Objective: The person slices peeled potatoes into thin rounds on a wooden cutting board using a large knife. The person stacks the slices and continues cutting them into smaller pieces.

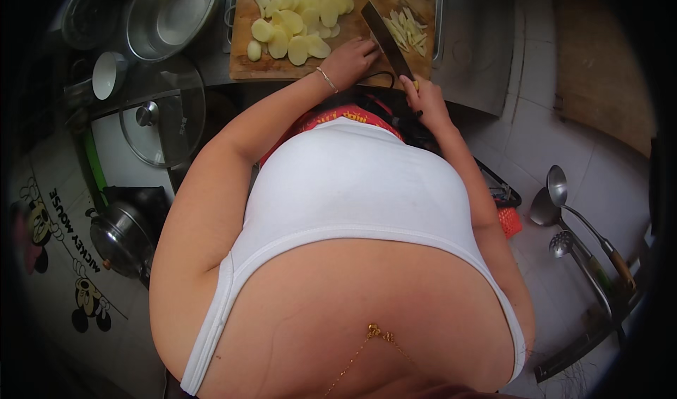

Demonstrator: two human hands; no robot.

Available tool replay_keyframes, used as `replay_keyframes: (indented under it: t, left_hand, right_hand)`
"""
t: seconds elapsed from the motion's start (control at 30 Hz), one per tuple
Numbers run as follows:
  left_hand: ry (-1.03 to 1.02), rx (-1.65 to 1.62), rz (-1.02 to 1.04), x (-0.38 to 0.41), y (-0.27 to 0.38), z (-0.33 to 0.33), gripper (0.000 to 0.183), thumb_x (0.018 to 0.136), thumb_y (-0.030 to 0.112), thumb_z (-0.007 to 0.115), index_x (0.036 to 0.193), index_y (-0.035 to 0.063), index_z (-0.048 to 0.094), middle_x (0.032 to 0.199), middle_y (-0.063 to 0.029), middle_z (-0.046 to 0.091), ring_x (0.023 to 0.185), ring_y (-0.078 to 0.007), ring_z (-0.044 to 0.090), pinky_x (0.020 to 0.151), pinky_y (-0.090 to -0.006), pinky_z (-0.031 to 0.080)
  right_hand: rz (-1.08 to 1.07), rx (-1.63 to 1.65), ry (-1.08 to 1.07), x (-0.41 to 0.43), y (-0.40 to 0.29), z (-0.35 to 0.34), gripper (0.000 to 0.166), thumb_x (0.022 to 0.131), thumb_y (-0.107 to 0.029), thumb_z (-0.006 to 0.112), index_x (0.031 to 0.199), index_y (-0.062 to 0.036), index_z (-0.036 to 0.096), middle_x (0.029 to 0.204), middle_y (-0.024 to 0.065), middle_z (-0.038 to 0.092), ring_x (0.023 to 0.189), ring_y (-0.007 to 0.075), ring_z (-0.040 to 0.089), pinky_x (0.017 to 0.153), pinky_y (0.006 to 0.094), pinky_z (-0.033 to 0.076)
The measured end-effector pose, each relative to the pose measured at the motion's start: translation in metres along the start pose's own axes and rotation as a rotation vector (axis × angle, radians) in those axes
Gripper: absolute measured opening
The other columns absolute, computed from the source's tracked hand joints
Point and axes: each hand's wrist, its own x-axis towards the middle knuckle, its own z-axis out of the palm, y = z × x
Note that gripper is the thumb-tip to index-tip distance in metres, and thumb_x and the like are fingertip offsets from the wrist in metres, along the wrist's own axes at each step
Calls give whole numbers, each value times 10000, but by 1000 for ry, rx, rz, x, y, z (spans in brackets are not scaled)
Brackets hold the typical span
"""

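My right hand [426, 102] grips the handle of a kitchen knife [389, 42], its dark, broad blade angled up and left over a wooden cutting board [338, 73]. Close against the blade's left side, my left hand [354, 60] rests on the board with curled fingers. A pale sliver shows at those fingertips, but what lies under them is mostly hidden. Peeled potato slices [296, 20] are heaped on the left part of the board. To the right of the blade lies a small pile of thin potato strips [408, 31].
Left of the board are a metal basin [172, 15], a white bowl [108, 76] and a glass lid [161, 129]. A metal pot [121, 237] stands farther along that side. Ladles and a skimmer [560, 243] hang or lie at the right by the tiled wall.
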Motion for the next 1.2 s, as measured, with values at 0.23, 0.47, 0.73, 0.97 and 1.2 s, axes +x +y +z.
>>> replay_keyframes:
  t: [0.23,0.47,0.73,0.97,1.2]
  left_hand:
    - [-19,12,5,-2,-3,3,333,844,85,610,1167,39,676,1193,-89,630,1100,-294,620,961,-371,521]
    - [-30,-53,-42,-5,-3,0,317,855,78,608,1163,42,674,1219,-100,628,1112,-309,622,943,-391,529]
    - [59,-86,-21,-6,-3,1,332,845,71,625,1171,34,673,1232,-117,640,1112,-314,624,946,-392,526]
    - [23,-49,-29,-8,-5,1,351,838,77,622,1184,42,671,1242,-105,637,1116,-305,624,952,-388,525]
    - [-7,-13,-30,-6,-4,-1,343,843,76,616,1180,49,669,1240,-88,632,1122,-300,620,947,-385,529]
  right_hand:
    - [-24,-70,1,20,-1,7,435,1034,-396,579,882,1,670,591,145,625,593,324,671,599,441,506]
    - [-19,43,113,15,-1,20,426,1031,-380,592,872,9,664,597,155,632,606,351,673,597,442,507]
    - [-2,9,52,-6,-1,12,417,1036,-371,590,876,9,658,594,153,628,590,342,668,588,428,504]
    - [61,-12,-62,1,-13,-2,430,1040,-381,576,887,11,665,601,165,627,597,357,664,600,437,509]
    - [-32,10,83,24,-6,19,439,1033,-392,582,871,6,667,600,145,631,595,327,668,594,440,503]
